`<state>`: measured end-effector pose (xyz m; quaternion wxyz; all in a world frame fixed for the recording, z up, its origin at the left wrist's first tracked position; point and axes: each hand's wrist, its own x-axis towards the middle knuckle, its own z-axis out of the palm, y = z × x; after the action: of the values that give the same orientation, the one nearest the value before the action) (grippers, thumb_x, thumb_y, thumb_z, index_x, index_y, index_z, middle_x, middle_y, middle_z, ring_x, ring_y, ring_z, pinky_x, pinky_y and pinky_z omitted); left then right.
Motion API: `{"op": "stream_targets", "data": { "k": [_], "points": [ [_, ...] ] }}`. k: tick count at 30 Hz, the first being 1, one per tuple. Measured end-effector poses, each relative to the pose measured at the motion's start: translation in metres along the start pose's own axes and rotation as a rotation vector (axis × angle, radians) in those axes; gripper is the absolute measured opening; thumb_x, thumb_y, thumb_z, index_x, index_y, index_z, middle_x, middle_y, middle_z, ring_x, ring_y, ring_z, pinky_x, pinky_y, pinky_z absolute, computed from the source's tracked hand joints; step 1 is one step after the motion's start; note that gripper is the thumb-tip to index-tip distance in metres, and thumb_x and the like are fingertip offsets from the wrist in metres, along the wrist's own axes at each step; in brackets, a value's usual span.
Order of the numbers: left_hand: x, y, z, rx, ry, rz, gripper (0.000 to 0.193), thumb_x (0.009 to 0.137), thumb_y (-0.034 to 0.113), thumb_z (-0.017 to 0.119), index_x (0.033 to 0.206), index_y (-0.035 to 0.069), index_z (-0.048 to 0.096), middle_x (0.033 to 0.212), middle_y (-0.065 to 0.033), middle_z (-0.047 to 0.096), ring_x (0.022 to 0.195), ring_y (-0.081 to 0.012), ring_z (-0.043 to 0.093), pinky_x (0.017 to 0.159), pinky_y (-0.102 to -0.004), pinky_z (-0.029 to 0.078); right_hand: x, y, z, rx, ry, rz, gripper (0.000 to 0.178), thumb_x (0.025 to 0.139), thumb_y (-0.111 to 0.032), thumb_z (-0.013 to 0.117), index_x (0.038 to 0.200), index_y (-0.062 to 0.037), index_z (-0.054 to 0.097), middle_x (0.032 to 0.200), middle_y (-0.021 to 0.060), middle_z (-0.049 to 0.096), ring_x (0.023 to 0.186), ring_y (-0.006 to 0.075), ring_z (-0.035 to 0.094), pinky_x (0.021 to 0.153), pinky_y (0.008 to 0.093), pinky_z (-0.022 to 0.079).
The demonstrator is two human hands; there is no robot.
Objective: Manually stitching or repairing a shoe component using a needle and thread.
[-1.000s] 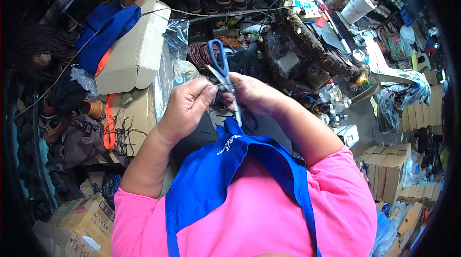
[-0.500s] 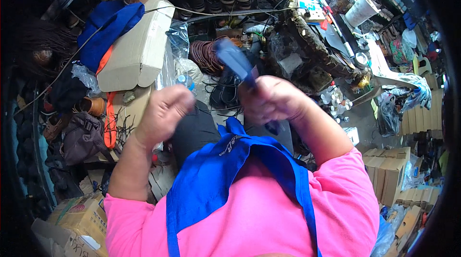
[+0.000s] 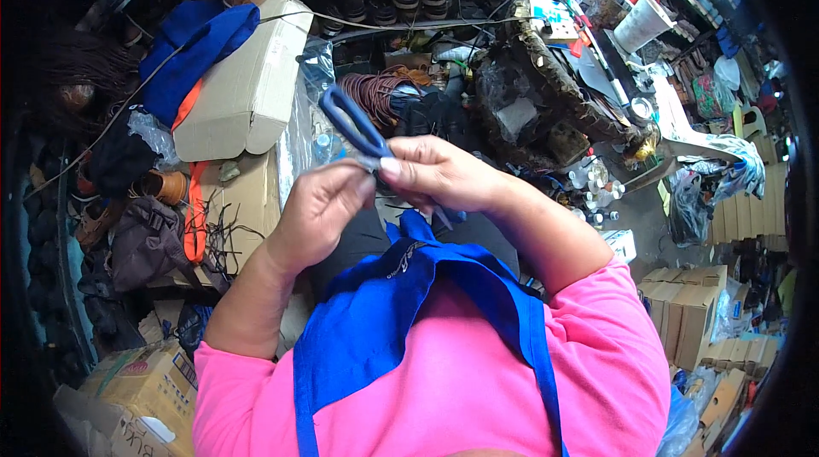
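Note:
In my right hand [image 3: 435,174] is a pair of scissors with a long dark blue handle loop [image 3: 345,122] sticking up to the far left. A grey pointed tip [image 3: 444,218] shows below that hand; the fingers cover the middle. My left hand [image 3: 322,211] is closed in a pinch, with its fingertips against the right thumb. Something small and pale lies between the fingertips, too small to name. Both hands are held above my lap, just beyond the blue apron [image 3: 367,320].
Ahead lies a coil of brown cord [image 3: 375,98]. To the left are a folded cardboard piece [image 3: 247,81] and a dark bag [image 3: 149,235]. A cluttered worktop with a ragged edge [image 3: 546,56] stands at the right, near small bottles [image 3: 597,184]. Shoe shelves line the back.
My left hand has moved right and up to meet the right hand. The scissors' handle has swung to the left, and the right hand has shifted slightly left.

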<state>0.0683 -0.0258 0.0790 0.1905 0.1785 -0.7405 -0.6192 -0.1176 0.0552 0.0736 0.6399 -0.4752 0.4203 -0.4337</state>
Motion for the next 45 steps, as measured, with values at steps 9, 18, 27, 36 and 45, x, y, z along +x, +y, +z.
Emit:
{"op": "stream_targets", "data": {
  "k": [9,18,27,36,45],
  "points": [
    [-0.011,-0.008,-0.044,-0.058,0.062,0.073,0.023,0.092,0.02,0.053,0.079,0.001,0.055,0.071,-0.0019,0.054,0.066,-0.008,0.047,0.063,-0.0223,0.037,-0.036,0.002,-0.032,0.543,-0.104,-0.109,0.039,0.088,-0.044,0.054,0.073,-0.0104,0.042,0.057,-0.0032,0.035,0.049,0.0071,0.034,0.044,0.0218,0.027],
    [0.001,-0.009,0.01,-0.255,0.126,0.028,0.025,0.096,0.022,0.045,0.081,0.004,0.053,0.07,0.001,0.05,0.066,-0.0057,0.042,0.063,-0.0206,0.037,0.016,0.016,0.01,0.223,0.091,-0.264,0.057,0.079,-0.043,0.068,0.116,-0.0049,0.048,0.08,-0.0033,0.052,0.065,0.0028,0.045,0.056,0.0188,0.04],
    [-0.016,0.011,-0.012,0.19,-0.21,0.225,0.02,0.093,0.016,0.05,0.099,0.001,0.061,0.079,-0.0033,0.057,0.073,-0.0111,0.051,0.066,-0.0251,0.042,-0.014,-0.01,0.014,-0.045,-0.26,0.158,0.036,0.088,-0.043,0.056,0.096,-0.0076,0.059,0.062,-0.0082,0.042,0.056,0.0019,0.038,0.048,0.0195,0.033],
    [-0.01,-0.001,-0.01,-0.36,0.096,0.049,0.021,0.094,0.021,0.048,0.082,0.004,0.051,0.063,-0.0003,0.045,0.059,-0.0085,0.04,0.058,-0.0236,0.035,-0.019,0.01,-0.016,0.268,0.087,-0.009,0.05,0.081,-0.042,0.066,0.11,-0.0072,0.045,0.073,-0.0029,0.043,0.062,0.0068,0.042,0.055,0.0207,0.036],
    [-0.007,-0.009,0.003,-0.502,0.046,-0.019,0.024,0.096,0.024,0.046,0.089,0.004,0.057,0.073,0.0023,0.05,0.064,-0.0052,0.042,0.06,-0.0205,0.036,0.012,-0.009,0.02,0.051,0.09,-0.191,0.032,0.087,-0.026,0.063,0.107,-0.0013,0.057,0.088,-0.0001,0.06,0.082,0.008,0.053,0.073,0.0256,0.046]
  ]
}}
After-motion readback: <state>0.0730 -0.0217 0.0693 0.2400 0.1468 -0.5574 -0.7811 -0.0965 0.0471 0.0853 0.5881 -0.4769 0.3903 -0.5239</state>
